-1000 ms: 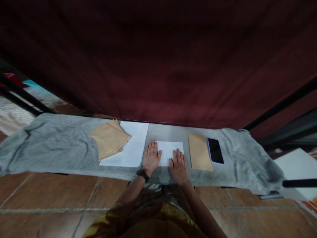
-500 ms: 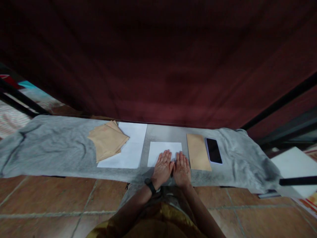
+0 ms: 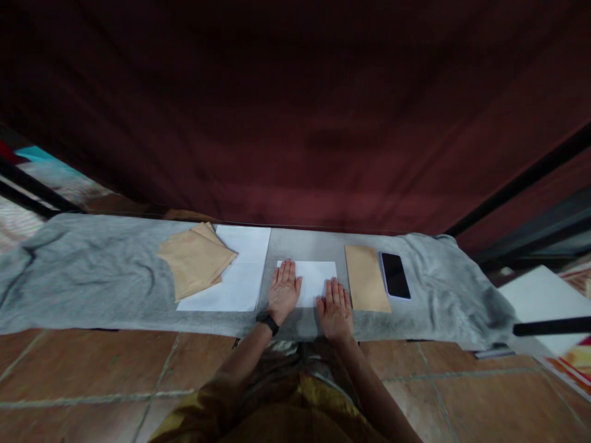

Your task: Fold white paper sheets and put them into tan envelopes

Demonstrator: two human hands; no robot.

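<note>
Paper (image 3: 316, 272) under two flat hands

Paper: small white sheet, flat on the bare grey strip of the table (image 3: 305, 245), dead ahead at 12 o'clock of the body, close to the near edge.

Left hand (image 3: 284, 289): palm down, fingers stretched and close together, gripping nothing. Laid over the 9 o'clock edge of the paper, fingertips toward 12 o'clock. Black watch (image 3: 266, 321) on the wrist.

Right hand (image 3: 336, 307): palm down, fingers straight and spread only slightly, gripping nothing. Laid over the 5 o'clock corner of the paper, heel on the table past the sheet's near edge. Well clear of the left hand, with a white strip of paper between.

Envelope (image 3: 366, 278): single, brown, flat, just beside the paper at 3 o'clock, long side toward 12 o'clock.

Phone (image 3: 395, 275): dark screen up, at 3 o'clock of the envelope; touching it or only beside it, impossible to tell.

Large sheet (image 3: 242, 274): white, near the paper at 9 o'clock.

Envelope pile (image 3: 194, 263): brown, loosely fanned, overlapping the 9 o'clock side of the large sheet.

Cloth (image 3: 92, 271): grey, creased, over both ends of the table.

Curtain (image 3: 295, 123): dark red, behind the table at 12 o'clock.

Floor (image 3: 92, 369): brown tiles, at 6 o'clock of the table.
</note>
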